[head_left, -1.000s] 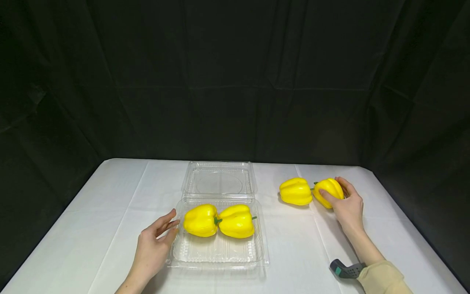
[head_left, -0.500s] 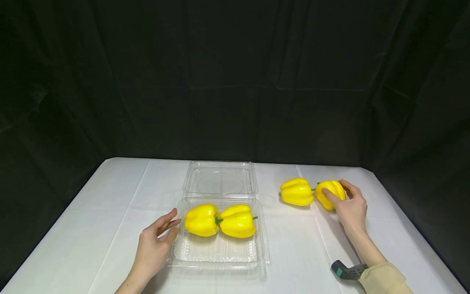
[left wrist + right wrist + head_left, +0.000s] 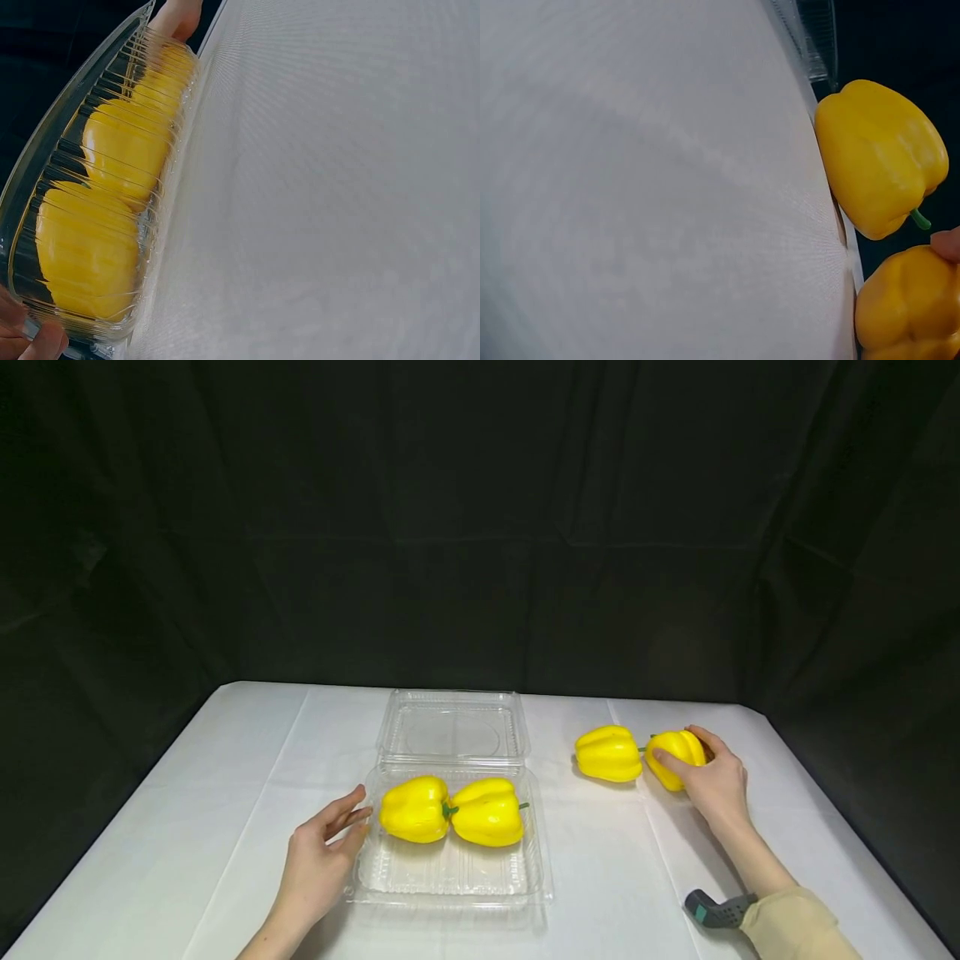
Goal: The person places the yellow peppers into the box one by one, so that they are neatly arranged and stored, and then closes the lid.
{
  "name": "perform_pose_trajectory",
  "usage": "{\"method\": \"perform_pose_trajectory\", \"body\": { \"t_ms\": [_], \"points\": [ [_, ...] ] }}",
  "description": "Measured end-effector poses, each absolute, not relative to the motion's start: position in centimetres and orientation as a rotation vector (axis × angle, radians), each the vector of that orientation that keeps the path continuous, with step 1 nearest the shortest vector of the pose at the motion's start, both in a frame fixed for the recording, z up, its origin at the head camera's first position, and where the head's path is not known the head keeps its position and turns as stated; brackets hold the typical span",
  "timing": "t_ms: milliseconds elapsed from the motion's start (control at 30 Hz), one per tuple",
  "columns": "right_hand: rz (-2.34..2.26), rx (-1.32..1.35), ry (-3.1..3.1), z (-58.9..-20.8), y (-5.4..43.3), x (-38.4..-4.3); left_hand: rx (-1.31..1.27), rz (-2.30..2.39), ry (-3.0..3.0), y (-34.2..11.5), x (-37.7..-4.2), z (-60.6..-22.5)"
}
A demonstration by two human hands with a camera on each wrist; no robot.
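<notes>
A clear plastic clamshell container point(image 3: 450, 878) lies with its lid laid back, two yellow bell peppers point(image 3: 487, 812) side by side in its base. At the container's left edge is my left hand point(image 3: 315, 870); in the left wrist view its thumb and fingers point(image 3: 46, 343) pinch the rim. On the right of the table, my right hand point(image 3: 716, 783) grips a yellow bell pepper point(image 3: 681, 745) from its right side, thumb in front. Another yellow bell pepper point(image 3: 607, 754) lies just left of it, their stems close together. The right hand's far fingers are partly hidden behind the pepper.
The container's lid point(image 3: 453, 727) lies flat toward the back of the white-covered table point(image 3: 195, 793). Black cloth point(image 3: 480, 527) hangs behind and at both sides. A dark grey strap piece point(image 3: 716, 912) sticks out from the right wrist by the beige sleeve point(image 3: 798, 927).
The whole scene shifts slightly rightward in the head view. Both hands stay at the same places; the right hand's fingers have moved only slightly around the pepper.
</notes>
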State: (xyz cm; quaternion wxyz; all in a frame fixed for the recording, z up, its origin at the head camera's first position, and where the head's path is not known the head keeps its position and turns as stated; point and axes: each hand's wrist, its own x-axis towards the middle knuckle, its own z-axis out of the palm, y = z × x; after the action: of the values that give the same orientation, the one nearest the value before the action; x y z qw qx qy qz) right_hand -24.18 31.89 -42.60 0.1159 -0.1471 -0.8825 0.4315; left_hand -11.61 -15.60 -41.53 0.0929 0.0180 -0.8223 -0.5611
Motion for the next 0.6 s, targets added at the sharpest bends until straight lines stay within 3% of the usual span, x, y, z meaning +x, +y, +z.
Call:
{"method": "perform_pose_trajectory", "body": {
  "t_ms": [600],
  "points": [
    [1.26,-0.574,-2.506,-42.0,31.69,-23.41,0.05,-1.656,-2.441,-15.58,-11.72,-41.57]
  ]
}}
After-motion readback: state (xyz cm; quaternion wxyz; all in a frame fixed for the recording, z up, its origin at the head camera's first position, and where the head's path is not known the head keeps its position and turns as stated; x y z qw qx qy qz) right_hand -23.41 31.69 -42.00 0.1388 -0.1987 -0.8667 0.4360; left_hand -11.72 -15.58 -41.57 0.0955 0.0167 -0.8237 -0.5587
